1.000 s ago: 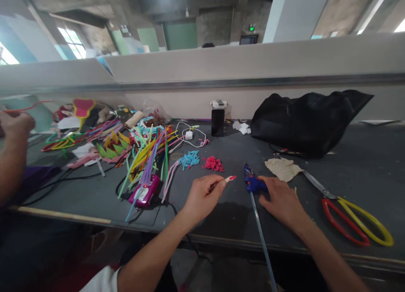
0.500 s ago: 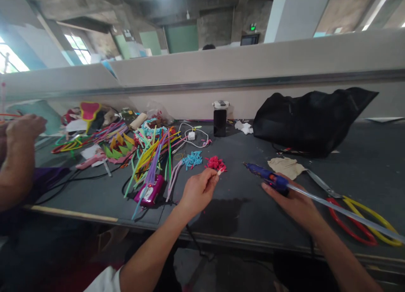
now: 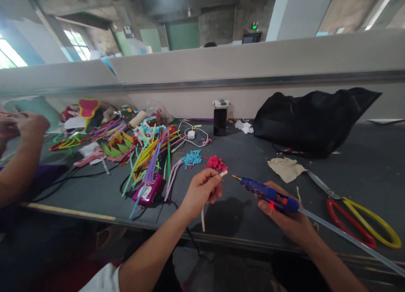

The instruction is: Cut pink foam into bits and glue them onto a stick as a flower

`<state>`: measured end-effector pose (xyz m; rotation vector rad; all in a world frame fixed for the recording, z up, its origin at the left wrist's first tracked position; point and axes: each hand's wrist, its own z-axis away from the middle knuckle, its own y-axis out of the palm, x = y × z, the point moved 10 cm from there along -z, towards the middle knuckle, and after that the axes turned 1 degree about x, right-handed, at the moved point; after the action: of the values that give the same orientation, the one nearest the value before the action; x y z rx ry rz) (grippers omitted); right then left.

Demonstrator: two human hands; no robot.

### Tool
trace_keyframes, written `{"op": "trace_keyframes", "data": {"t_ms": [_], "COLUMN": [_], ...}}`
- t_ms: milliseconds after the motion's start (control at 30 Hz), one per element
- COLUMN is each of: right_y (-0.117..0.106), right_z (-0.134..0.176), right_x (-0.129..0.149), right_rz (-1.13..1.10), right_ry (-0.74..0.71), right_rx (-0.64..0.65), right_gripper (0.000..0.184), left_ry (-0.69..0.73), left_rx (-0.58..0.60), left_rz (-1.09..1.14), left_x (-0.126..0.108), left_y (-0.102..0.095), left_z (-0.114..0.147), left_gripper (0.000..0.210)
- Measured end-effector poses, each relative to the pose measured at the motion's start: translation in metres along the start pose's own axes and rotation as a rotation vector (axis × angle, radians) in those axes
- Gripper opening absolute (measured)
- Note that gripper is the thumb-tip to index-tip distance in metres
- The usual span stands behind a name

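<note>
In the middle of the head view my left hand [image 3: 202,190] is closed in a pinch on a pale pipe cleaner [image 3: 203,220]. One end pokes out past the fingertips, and a thin length hangs below the palm. My right hand [image 3: 286,218] is wrapped round a blue hot glue gun [image 3: 265,193], a long clear glue stick [image 3: 351,240] trailing from its back. The gun's metal nozzle points left, a short gap from the pale tip. Just behind my left hand lie a pile of red pieces [image 3: 215,163] and a pile of blue pieces [image 3: 191,158].
Colourful pipe cleaners [image 3: 152,152] lie in a heap at left, over a purple device [image 3: 148,193]. At right are large scissors [image 3: 351,216], a beige cloth [image 3: 286,168] and a black bag [image 3: 311,121]. A phone [image 3: 220,122] stands behind. A co-worker's hands [image 3: 30,125] are far left.
My right hand has brought the glue gun leftward, its nozzle nearer my left hand. My left hand has turned slightly, and the hanging length of pale pipe cleaner now shows.
</note>
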<state>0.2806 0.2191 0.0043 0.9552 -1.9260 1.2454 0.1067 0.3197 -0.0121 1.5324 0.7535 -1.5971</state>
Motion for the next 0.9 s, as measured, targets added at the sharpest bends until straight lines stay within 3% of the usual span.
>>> {"op": "trace_keyframes", "data": {"t_ms": [233,633,900], "right_y": [0.008,0.011,0.002], "right_z": [-0.001,0.0,0.005], "right_x": [0.016,0.011,-0.004], "right_rz": [0.003,-0.063,-0.031], "right_ry": [-0.067,0.013,0.047], "right_rx": [0.0,0.026,-0.094], "right_gripper": [0.009,0.015,0.02], "left_ry": [0.047,0.09,0.096], "left_rx": [-0.014,-0.022,-0.023], "left_rz": [-0.009,-0.091,-0.104], "left_x": [-0.003,-0.005,-0.004], "left_y": [0.005,0.004,0.003], "left_z": [0.005,0.005,0.005], "left_gripper": [0.021,0.021,0.021]}}
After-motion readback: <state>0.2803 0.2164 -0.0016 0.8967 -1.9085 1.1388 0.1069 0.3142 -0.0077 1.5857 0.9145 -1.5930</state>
